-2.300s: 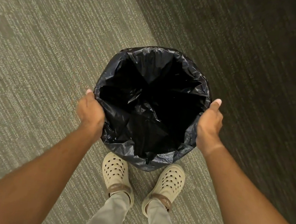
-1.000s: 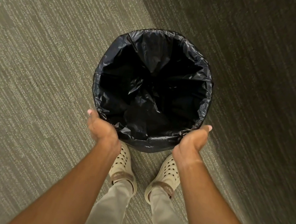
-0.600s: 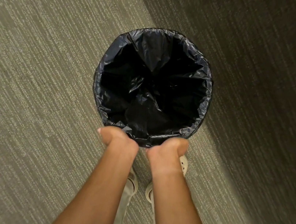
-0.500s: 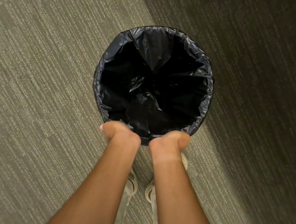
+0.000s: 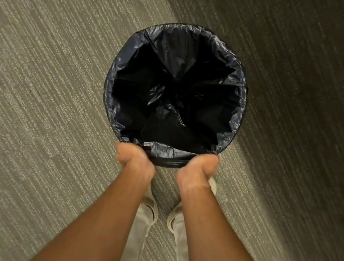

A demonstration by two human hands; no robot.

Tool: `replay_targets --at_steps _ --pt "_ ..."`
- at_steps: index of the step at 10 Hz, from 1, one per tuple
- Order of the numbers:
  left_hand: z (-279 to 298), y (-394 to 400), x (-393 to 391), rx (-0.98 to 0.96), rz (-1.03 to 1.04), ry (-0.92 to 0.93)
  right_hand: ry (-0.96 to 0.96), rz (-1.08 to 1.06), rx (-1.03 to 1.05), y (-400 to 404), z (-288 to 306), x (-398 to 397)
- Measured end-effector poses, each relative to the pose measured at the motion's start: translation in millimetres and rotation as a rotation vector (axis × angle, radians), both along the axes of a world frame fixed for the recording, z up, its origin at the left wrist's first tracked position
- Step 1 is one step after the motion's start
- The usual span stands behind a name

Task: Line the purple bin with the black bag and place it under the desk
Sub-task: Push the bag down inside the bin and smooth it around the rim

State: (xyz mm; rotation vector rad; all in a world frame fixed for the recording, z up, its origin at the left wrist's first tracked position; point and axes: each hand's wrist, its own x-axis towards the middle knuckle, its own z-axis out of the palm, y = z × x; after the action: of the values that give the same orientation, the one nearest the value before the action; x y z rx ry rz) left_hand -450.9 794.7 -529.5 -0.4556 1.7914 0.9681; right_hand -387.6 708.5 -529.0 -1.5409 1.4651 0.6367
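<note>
The round bin stands on the carpet straight below me, its purple wall hidden by the black bag [image 5: 174,99], which lines the inside and folds over the whole rim. My left hand [image 5: 134,158] grips the folded bag at the near left of the rim. My right hand [image 5: 197,169] grips it at the near right. Both hands are blurred and curl down over the outer edge, fingers out of sight. A crumpled strip of bag stretches between them.
Grey striped carpet [image 5: 39,88] covers the floor on the left; a darker shaded band [image 5: 307,83] runs across the right. My feet in pale clogs [image 5: 151,205] stand just behind the bin, mostly under my forearms. No desk is in view.
My hands slid from the sides of the rim to its near edge, met close together, then spread slightly apart. The bag's fold now sits tighter round the rim.
</note>
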Motion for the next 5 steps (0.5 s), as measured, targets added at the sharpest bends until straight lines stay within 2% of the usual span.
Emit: replay_targets --at_steps 1,2,4,5 --pt "4 7 -23 -0.114 -0.726 0.474 -0.094 0.087 -0.057 -7 14 19" --pt "14 37 -23 0.072 -0.926 0.590 -0.317 0.289 -0.089 -8 22 44" --pt "13 74 -2 0.320 -1.268 0.670 -0.368 0.495 -0.156 16 17 68" --pt "9 75 -2 0.386 -1.384 0.811 -0.412 0.528 -0.230 16 15 67"
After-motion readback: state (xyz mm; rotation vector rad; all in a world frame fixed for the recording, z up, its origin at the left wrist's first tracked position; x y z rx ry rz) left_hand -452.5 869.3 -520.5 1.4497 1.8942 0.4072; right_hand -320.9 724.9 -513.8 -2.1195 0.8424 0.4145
